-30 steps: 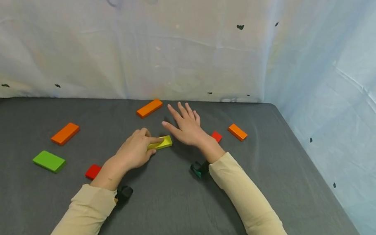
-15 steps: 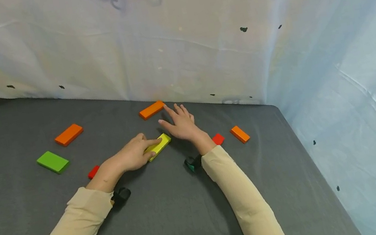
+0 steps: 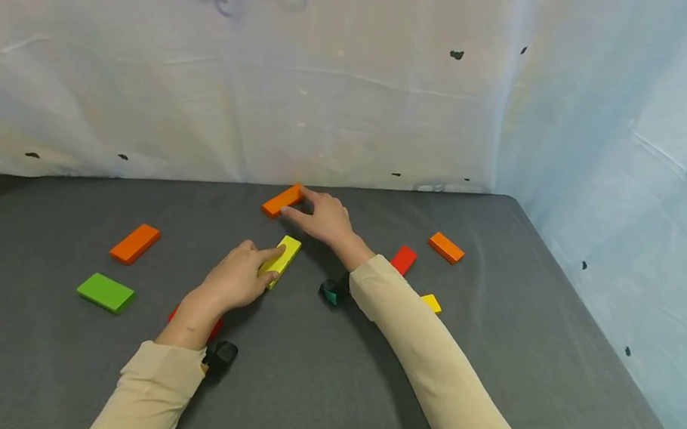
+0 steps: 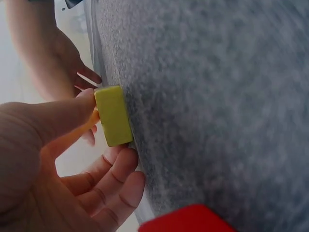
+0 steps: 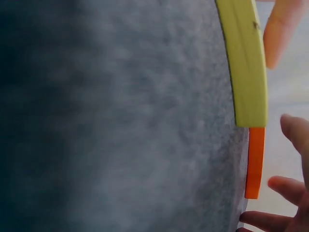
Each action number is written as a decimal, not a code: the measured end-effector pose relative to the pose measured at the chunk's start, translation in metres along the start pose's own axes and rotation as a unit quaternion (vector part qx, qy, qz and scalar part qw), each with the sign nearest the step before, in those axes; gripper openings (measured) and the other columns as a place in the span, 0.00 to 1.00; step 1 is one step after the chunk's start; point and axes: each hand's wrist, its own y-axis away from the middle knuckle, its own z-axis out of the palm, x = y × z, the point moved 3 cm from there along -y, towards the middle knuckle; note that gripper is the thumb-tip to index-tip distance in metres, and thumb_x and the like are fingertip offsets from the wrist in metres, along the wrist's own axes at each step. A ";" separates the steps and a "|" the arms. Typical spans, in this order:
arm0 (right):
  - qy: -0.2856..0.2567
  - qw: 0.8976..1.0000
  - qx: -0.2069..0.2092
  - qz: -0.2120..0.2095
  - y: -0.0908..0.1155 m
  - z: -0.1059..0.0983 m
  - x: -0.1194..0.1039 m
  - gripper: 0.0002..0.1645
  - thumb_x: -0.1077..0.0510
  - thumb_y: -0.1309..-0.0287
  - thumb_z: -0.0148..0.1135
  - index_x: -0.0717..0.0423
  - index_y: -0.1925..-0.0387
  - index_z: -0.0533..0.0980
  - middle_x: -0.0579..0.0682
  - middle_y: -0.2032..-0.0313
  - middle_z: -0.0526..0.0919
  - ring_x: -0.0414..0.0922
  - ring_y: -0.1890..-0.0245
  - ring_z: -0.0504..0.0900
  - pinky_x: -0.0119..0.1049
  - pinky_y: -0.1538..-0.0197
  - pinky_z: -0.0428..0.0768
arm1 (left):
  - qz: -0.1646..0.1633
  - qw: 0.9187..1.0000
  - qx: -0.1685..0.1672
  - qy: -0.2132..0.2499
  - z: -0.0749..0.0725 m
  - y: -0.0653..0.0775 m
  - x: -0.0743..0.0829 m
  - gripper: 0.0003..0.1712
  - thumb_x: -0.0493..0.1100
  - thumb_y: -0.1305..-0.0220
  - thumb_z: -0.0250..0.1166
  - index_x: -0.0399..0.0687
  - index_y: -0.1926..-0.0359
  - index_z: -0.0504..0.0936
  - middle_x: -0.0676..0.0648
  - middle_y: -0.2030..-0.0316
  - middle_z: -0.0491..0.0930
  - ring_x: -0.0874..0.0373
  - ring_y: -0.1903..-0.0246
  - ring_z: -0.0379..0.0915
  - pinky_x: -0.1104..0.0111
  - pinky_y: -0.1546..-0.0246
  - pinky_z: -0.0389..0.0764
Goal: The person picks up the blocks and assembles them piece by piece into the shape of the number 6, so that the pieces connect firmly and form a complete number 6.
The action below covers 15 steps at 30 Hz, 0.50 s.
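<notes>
Had the left hand (image 3: 232, 280) pinching the yellow block (image 3: 283, 260) around the middle of the grey table (image 3: 309, 412), with the index finger laid over the top and the thumb down by the near end. Looked flat on the surface, set at a slant with the far end pointing up and right in the head view. Saw pretty much the same grip in the left wrist view, with the other fingers curled in close beside the block.

Caught the right hand (image 3: 327, 219) at the right end of the far orange block (image 3: 283, 200), with thumb and index finger held apart around it. Looked more like a loose spread than a grip in the right wrist view, but couldn't tell for sure about actual contact. Noticed that block lying close to the foot of the pale plastic sheet (image 3: 356, 51).

Also spotted a left orange block (image 3: 135, 243) and a green block (image 3: 106, 293) near each other. Got a patch of red (image 3: 215, 329) under the left wrist too, mostly covered, so couldn't say one piece or two. Over on the right, saw a red block (image 3: 404, 258) near a smaller orange block (image 3: 446, 248), plus a yellow piece (image 3: 431, 303) poking out past the beige right sleeve (image 3: 442, 366).
</notes>
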 end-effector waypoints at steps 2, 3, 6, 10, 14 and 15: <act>0.016 1.000 0.003 0.012 -0.002 0.001 -0.001 0.43 0.30 0.39 0.51 0.40 0.27 0.57 0.55 0.34 0.68 0.56 0.38 0.70 0.54 0.38 0.66 | -0.006 1.000 0.003 -0.002 -0.001 0.000 -0.001 0.30 0.42 0.31 0.59 0.47 0.30 0.64 0.40 0.62 0.69 0.52 0.72 0.62 0.66 0.74 0.65; 0.023 1.000 0.005 0.018 -0.003 0.001 -0.002 0.43 0.29 0.40 0.51 0.40 0.28 0.58 0.55 0.35 0.69 0.56 0.39 0.70 0.54 0.38 0.66 | -0.010 1.000 0.005 -0.003 -0.001 0.000 -0.001 0.30 0.42 0.31 0.59 0.47 0.30 0.64 0.40 0.62 0.69 0.52 0.72 0.62 0.65 0.74 0.65; 0.046 0.998 0.014 0.036 -0.008 0.002 -0.003 0.44 0.27 0.41 0.51 0.39 0.28 0.58 0.55 0.35 0.69 0.57 0.39 0.70 0.53 0.38 0.66 | -0.021 1.000 0.009 -0.009 -0.003 -0.001 -0.002 0.30 0.43 0.31 0.58 0.48 0.30 0.64 0.39 0.61 0.69 0.52 0.72 0.63 0.65 0.74 0.65; 0.060 0.996 0.022 0.058 -0.011 0.002 -0.002 0.44 0.27 0.42 0.52 0.38 0.29 0.60 0.55 0.35 0.68 0.57 0.39 0.69 0.52 0.38 0.65 | -0.033 0.999 0.007 -0.010 -0.004 -0.003 -0.002 0.30 0.43 0.31 0.58 0.49 0.30 0.64 0.37 0.57 0.70 0.51 0.70 0.65 0.65 0.75 0.66; 0.059 0.996 0.022 0.066 -0.012 0.000 -0.001 0.45 0.27 0.43 0.54 0.38 0.29 0.60 0.54 0.35 0.68 0.56 0.39 0.68 0.51 0.37 0.65 | -0.044 0.999 0.011 -0.012 -0.007 -0.004 -0.004 0.30 0.44 0.31 0.58 0.49 0.30 0.64 0.34 0.54 0.70 0.49 0.69 0.66 0.64 0.73 0.67; 0.056 0.996 0.022 0.067 -0.011 -0.001 -0.001 0.45 0.27 0.43 0.54 0.38 0.29 0.60 0.54 0.36 0.68 0.56 0.39 0.69 0.51 0.38 0.65 | -0.045 0.999 0.012 -0.012 -0.008 -0.004 -0.004 0.30 0.44 0.31 0.58 0.50 0.30 0.64 0.33 0.53 0.70 0.49 0.69 0.67 0.64 0.73 0.67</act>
